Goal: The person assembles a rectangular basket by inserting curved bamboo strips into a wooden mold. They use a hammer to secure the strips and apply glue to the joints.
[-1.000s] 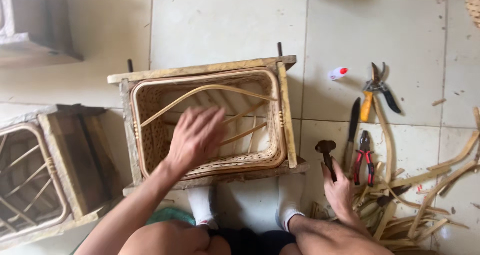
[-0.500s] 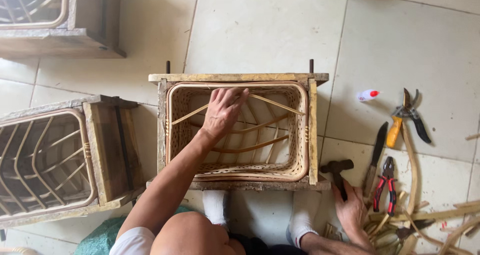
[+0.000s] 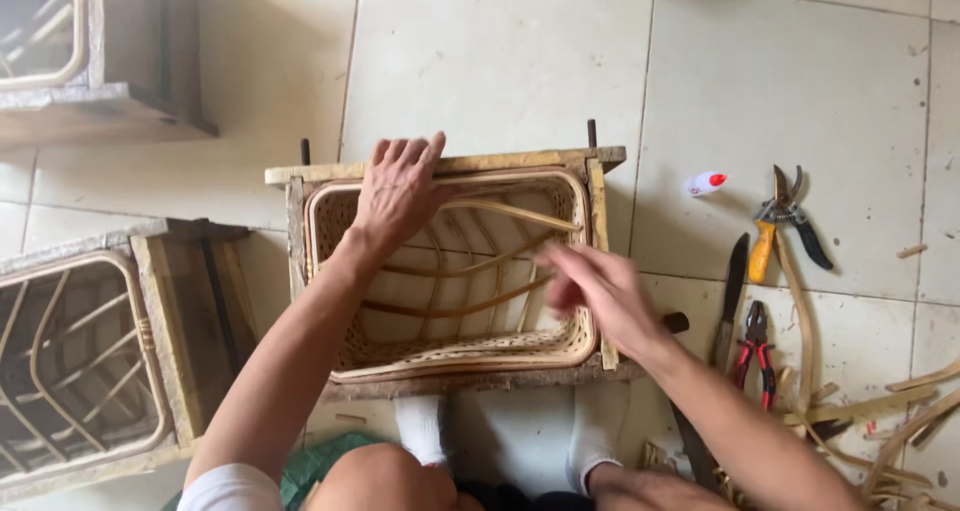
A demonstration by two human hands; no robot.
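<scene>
A woven bamboo basket (image 3: 470, 356) sits inside a wooden frame (image 3: 520, 161) on the tiled floor, between my feet in white socks. Thin curved bamboo strips (image 3: 510, 214) cross its inside. My left hand (image 3: 395, 186) lies flat on the far rim of the basket and frame, fingers spread, holding nothing. My right hand (image 3: 590, 286) hovers over the basket's right side, blurred by motion, with nothing seen in it. A dark hammer (image 3: 678, 323) lies on the floor just right of the frame, partly hidden by my right forearm.
To the right lie a knife (image 3: 733, 281), red-handled pliers (image 3: 755, 356), yellow-handled shears (image 3: 785, 216), a small white bottle with a red cap (image 3: 705, 183) and loose bamboo strips (image 3: 900, 411). A second framed basket (image 3: 80, 351) stands at left, a third (image 3: 90, 51) at top left.
My right hand has left the hammer on the floor and moved up over the basket's right side. My left hand has shifted from inside the basket to its far rim.
</scene>
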